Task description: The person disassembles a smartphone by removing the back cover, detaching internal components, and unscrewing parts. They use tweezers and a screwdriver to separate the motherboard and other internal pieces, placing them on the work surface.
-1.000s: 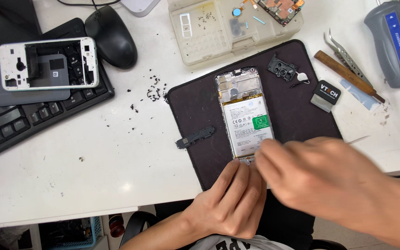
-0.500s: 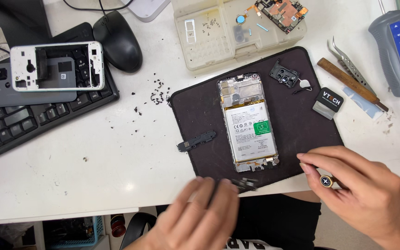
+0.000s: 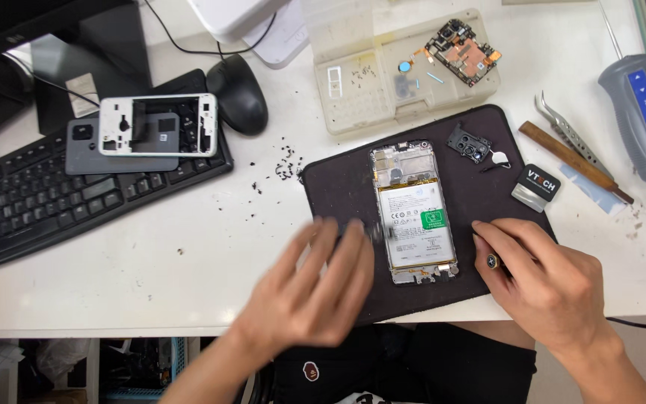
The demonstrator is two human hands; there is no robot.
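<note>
An opened phone (image 3: 415, 213) with its battery showing lies face down on a dark work mat (image 3: 338, 183). My left hand (image 3: 315, 284) is blurred with motion and hovers over the mat's left part, fingers spread, just left of the phone. I see nothing clearly held in it. My right hand (image 3: 543, 280) rests on the mat's lower right corner, closed around a small screwdriver (image 3: 493, 261) whose round end cap shows between thumb and fingers. A small black camera cover (image 3: 469, 142) lies at the mat's upper right.
A clear parts tray (image 3: 360, 97) at the back holds a circuit board (image 3: 463, 52). Tweezers (image 3: 570, 131), a wooden-handled tool (image 3: 573, 161) and a grey-blue power tool (image 3: 641, 112) lie to the right. On the left, a keyboard (image 3: 39, 206) carries a white phone frame (image 3: 158, 123). A mouse (image 3: 239, 93) sits nearby.
My left hand rose from the table's front edge onto the mat's left side, covering the small black strip. My right hand moved off the phone's bottom to the right with the screwdriver.
</note>
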